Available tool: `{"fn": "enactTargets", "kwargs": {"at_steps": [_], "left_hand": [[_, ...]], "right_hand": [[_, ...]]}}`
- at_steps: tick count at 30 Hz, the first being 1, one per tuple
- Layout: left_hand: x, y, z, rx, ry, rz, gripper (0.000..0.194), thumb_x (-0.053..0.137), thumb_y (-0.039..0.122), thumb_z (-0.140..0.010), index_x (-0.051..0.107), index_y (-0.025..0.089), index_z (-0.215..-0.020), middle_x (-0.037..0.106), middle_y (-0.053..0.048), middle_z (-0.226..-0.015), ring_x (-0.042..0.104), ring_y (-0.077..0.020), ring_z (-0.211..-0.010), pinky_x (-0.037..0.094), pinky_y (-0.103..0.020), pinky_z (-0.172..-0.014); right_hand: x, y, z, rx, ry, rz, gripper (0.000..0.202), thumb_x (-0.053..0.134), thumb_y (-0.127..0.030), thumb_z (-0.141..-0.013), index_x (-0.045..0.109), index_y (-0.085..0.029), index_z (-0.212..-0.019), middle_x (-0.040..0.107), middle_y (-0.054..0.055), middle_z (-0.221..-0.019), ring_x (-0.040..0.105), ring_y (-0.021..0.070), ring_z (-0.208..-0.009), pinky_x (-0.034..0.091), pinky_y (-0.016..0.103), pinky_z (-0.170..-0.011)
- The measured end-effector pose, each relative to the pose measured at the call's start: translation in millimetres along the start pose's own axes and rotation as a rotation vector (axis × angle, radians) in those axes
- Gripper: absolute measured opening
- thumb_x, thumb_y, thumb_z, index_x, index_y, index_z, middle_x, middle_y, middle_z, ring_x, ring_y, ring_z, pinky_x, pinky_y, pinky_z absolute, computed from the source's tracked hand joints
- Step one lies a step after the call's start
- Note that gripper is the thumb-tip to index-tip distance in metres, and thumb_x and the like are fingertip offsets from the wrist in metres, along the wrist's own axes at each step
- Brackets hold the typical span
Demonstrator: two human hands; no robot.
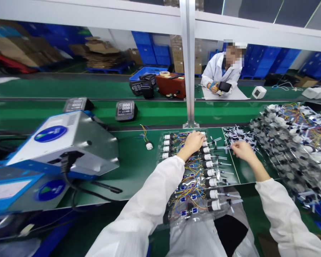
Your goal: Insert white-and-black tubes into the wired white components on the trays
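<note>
My left hand (194,142) reaches over a clear plastic tray (160,151), its fingers curled on a small white-and-black cylindrical part (204,144) in the right-hand row. More such parts, with coloured wires and small blue boards (194,197), fill the tray. Thin pale tubes with black joints (228,201) stick out from the right row. Just right of the tray, my right hand (243,151) is closed in a pinch. A thin white tube (225,147) runs up to its fingertips. Beyond it lies a pile of loose white tubes with black joints (239,135).
Stacked filled clear trays (291,150) stand at right. Left are metal-cased machines (93,150) with a black cable (107,194), and one loose wired part (149,145). A metal post (188,71) rises behind the tray. Display units (125,110) sit beyond; a co-worker (222,71) holds one opposite.
</note>
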State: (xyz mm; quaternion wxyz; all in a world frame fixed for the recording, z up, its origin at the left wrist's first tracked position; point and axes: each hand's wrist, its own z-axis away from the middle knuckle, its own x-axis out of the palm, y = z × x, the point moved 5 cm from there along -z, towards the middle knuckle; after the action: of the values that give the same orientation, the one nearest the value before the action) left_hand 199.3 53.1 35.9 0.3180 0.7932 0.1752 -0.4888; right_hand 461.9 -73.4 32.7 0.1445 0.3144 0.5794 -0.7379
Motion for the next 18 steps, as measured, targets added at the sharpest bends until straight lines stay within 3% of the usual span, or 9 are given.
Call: {"fn": "enactTargets", "kwargs": {"at_steps": [3, 6, 10, 14, 18], "left_hand": [[6.0, -5, -6, 0.046, -0.038, -0.041, 0.034, 0.047, 0.029, -0.105, 0.076, 0.023, -0.121, 0.069, -0.011, -0.113, 0.053, -0.0264, -0.109, 0.044, -0.041, -0.101], [8.0, -8, -2, 0.055, -0.047, -0.036, 0.036, 0.044, 0.030, -0.105, 0.072, 0.026, -0.128, 0.067, -0.010, -0.119, 0.050, -0.0269, -0.111, 0.043, -0.041, -0.101], [5.4, -9, 3, 0.046, -0.051, -0.025, 0.037, 0.043, 0.031, -0.105, 0.071, 0.030, -0.129, 0.065, -0.009, -0.120, 0.049, -0.0271, -0.111, 0.042, -0.042, -0.101], [4.2, -7, 3, 0.048, -0.063, -0.018, 0.036, 0.044, 0.030, -0.105, 0.071, 0.031, -0.128, 0.064, -0.009, -0.118, 0.049, -0.0274, -0.111, 0.042, -0.042, -0.100], [2.0, -8, 3, 0.027, -0.024, -0.003, 0.031, 0.046, 0.029, -0.104, 0.070, 0.027, -0.123, 0.064, -0.010, -0.122, 0.048, -0.0276, -0.116, 0.041, -0.044, -0.103]], "right_hand": [[17, 3, 9, -0.002, -0.001, 0.333, 0.034, 0.066, -0.049, -0.089, 0.069, -0.021, -0.068, 0.066, 0.004, -0.053, 0.061, 0.0172, -0.047, 0.045, 0.029, -0.055], [28, 1, 10, -0.019, 0.071, 0.501, 0.027, 0.068, -0.043, -0.087, 0.071, -0.022, -0.070, 0.068, 0.006, -0.058, 0.067, 0.0208, -0.060, 0.046, 0.029, -0.064], [22, -2, 5, -0.044, 0.073, 0.538, 0.018, 0.073, -0.038, -0.080, 0.071, -0.023, -0.069, 0.071, 0.007, -0.066, 0.069, 0.0223, -0.068, 0.045, 0.029, -0.066], [8, -15, -10, -0.082, 0.179, 0.537, 0.026, 0.068, -0.048, -0.087, 0.074, -0.024, -0.079, 0.072, 0.008, -0.068, 0.068, 0.0235, -0.069, 0.044, 0.031, -0.067], [17, -26, -28, -0.049, 0.194, 0.520, 0.017, 0.078, -0.038, -0.077, 0.075, -0.022, -0.072, 0.071, 0.010, -0.067, 0.069, 0.0252, -0.072, 0.046, 0.031, -0.069]]}}
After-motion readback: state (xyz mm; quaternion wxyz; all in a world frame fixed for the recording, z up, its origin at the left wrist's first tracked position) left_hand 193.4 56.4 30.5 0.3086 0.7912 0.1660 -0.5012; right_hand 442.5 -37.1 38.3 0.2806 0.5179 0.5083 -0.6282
